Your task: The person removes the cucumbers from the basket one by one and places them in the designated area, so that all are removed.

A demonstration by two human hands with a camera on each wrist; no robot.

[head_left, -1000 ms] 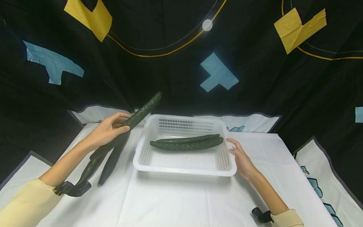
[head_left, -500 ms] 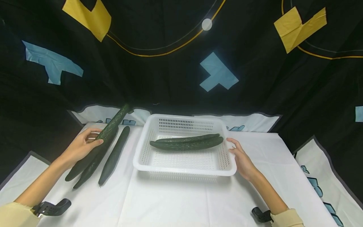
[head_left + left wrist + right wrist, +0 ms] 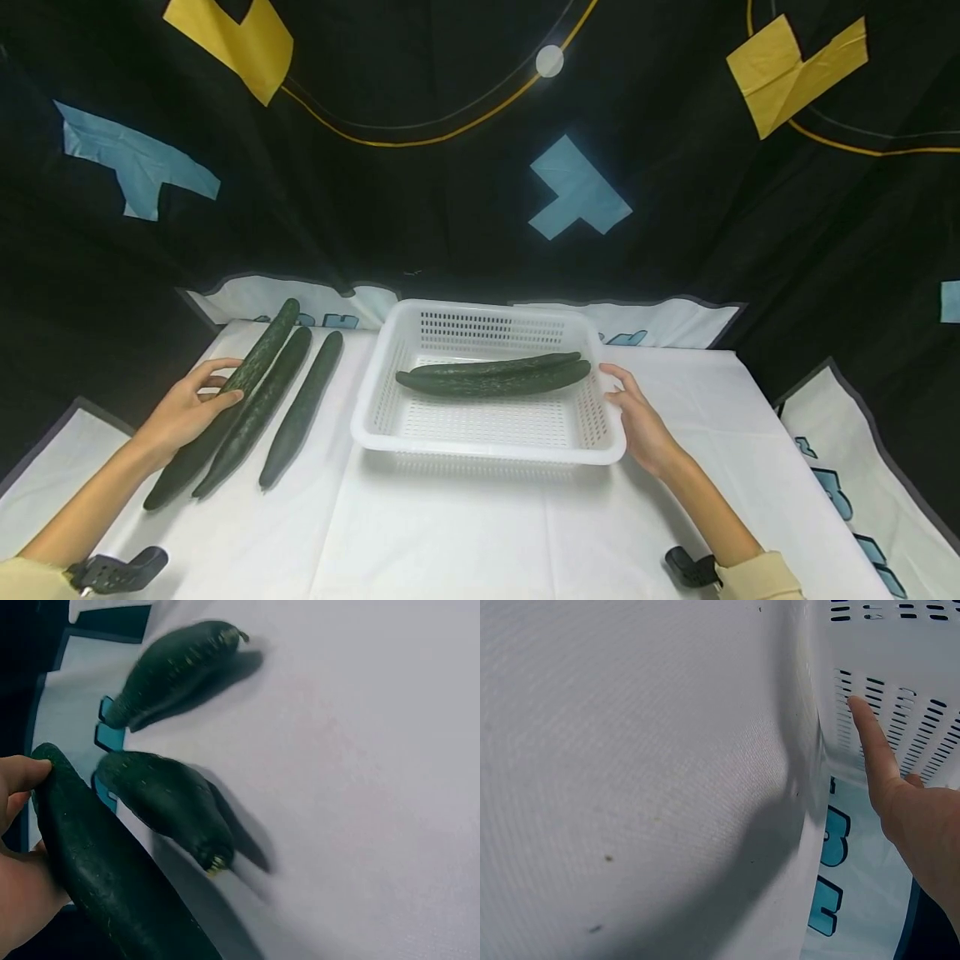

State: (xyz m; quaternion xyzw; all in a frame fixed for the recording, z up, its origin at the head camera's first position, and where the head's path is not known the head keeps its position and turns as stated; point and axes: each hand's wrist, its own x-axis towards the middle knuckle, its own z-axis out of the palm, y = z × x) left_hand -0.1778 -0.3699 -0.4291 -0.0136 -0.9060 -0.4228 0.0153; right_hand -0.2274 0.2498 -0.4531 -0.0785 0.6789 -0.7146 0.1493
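At the left of the head view, my left hand [image 3: 187, 408] holds a long dark green cucumber [image 3: 264, 348] between thumb and fingers. Close beside it lies a second cucumber [image 3: 258, 408], with a third cucumber [image 3: 303, 410] a little further right. The left wrist view shows the held cucumber [image 3: 112, 874] slanting across the lower left corner. Two cucumbers [image 3: 495, 381] lie side by side in a white perforated basket [image 3: 487, 451]. My right hand [image 3: 643, 427] touches the basket's right end, and a straight finger [image 3: 874, 742] shows against its slotted wall in the right wrist view.
A white cloth [image 3: 450, 533] covers the table under the basket and cucumbers. Behind it hangs a black curtain [image 3: 450, 225] with yellow and blue patches. White printed fabric [image 3: 652, 323] shows along the table's back edge.
My left hand has moved left and down with its cucumber, which now lies alongside the two others instead of crossing over them. The right hand and the basket have stayed in place.
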